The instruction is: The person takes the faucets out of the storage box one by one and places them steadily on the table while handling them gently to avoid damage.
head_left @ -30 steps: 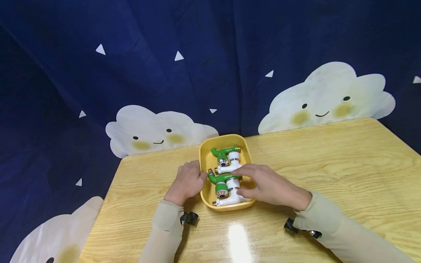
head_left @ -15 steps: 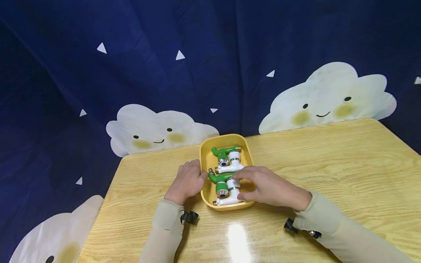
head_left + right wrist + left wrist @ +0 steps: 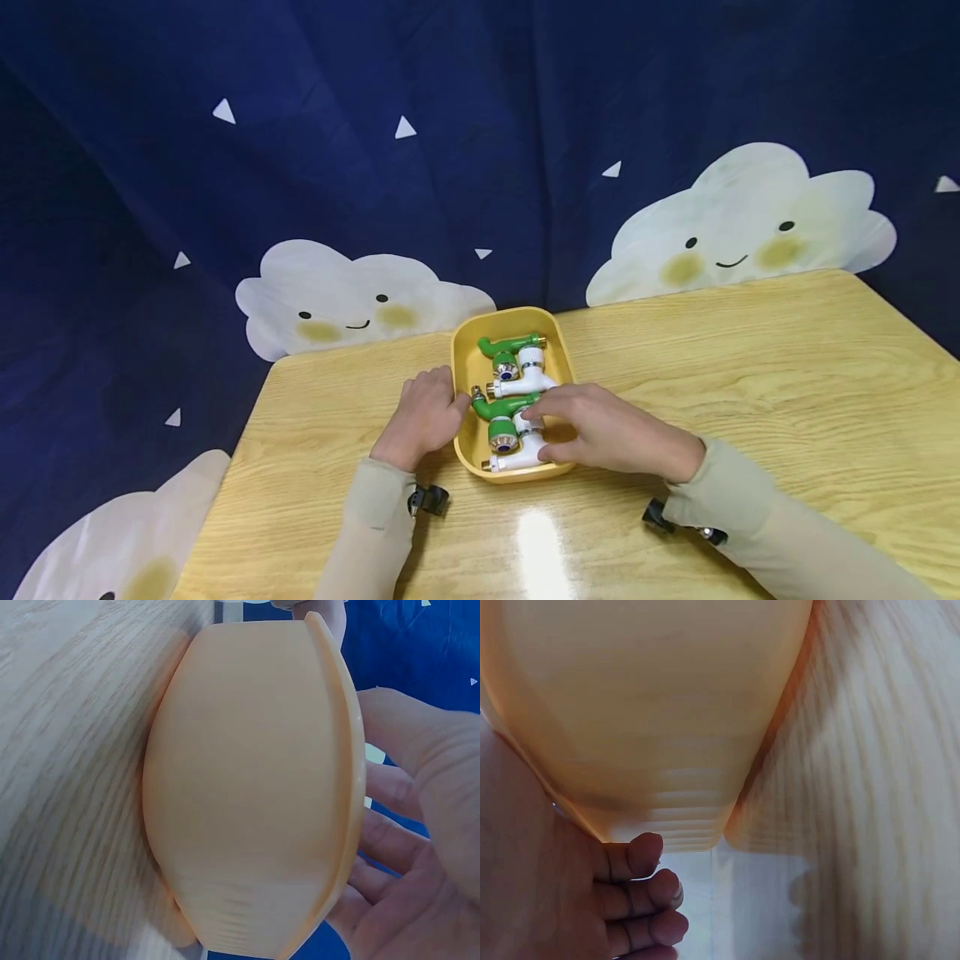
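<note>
A yellow plastic tub [image 3: 467,360] holds two green taps and two white taps, lying in alternating rows. My left hand [image 3: 422,419] grips the tub's left rim, thumb over the edge; in the left wrist view its curled fingers lie by the outer wall [image 3: 645,697]. Over the tub's right side reaches my right hand [image 3: 600,429]. Its index fingertip is on the knob of the near white tap [image 3: 517,458] and its thumb against that tap's body. Beside it lies the near green tap [image 3: 501,408]. Farther back are the other white tap [image 3: 531,382] and green tap [image 3: 506,346]. The tub hides most right fingers.
The tub stands near the back edge of a wooden table [image 3: 720,367]. A dark blue curtain [image 3: 450,167] with cloud prints hangs right behind that edge. Small black devices [image 3: 429,501] are strapped at both wrists.
My right index finger has moved slightly toward me, from beside the near green tap onto the near white tap's knob. The left hand and the tub stay in place.
</note>
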`<action>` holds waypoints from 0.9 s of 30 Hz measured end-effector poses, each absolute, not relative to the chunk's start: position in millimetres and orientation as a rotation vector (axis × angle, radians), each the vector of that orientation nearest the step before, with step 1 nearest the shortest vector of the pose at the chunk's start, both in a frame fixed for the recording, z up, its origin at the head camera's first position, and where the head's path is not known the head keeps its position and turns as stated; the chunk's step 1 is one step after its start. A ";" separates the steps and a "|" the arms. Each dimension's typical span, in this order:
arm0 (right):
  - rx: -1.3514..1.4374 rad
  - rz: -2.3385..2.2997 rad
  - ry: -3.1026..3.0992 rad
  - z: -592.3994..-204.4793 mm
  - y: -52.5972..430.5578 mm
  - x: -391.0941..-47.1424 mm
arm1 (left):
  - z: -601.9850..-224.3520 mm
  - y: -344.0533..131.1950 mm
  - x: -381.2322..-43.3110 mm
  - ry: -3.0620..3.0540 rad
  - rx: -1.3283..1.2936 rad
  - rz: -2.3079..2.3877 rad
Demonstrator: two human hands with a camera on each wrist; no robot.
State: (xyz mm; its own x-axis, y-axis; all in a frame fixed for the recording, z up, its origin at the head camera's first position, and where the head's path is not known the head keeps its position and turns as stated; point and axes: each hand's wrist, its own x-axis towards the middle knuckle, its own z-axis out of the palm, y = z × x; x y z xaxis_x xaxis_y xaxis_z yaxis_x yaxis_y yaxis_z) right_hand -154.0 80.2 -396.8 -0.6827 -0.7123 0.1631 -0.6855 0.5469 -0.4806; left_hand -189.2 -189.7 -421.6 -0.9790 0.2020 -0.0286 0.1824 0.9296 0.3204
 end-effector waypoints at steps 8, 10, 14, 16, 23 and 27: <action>-1.263 -0.768 2.706 -395.0 75.0 -156.1 | -421.4 -193.3 -189.5 3.026 0.293 0.508; -1.255 -0.768 2.698 -395.3 74.2 -156.6 | -421.2 -193.4 -189.6 3.023 0.295 0.512; -1.252 -0.765 2.696 -395.5 73.0 -158.2 | -422.0 -192.9 -191.0 3.020 0.305 0.498; -1.259 -0.758 2.697 -395.3 72.4 -159.1 | -422.0 -192.5 -191.4 3.022 0.301 0.499; -1.311 -0.713 2.693 -394.7 71.7 -160.3 | -422.1 -191.4 -190.4 3.016 0.295 0.521; -1.351 -0.689 2.694 -395.3 71.4 -161.6 | -422.7 -191.4 -189.5 3.016 0.295 0.516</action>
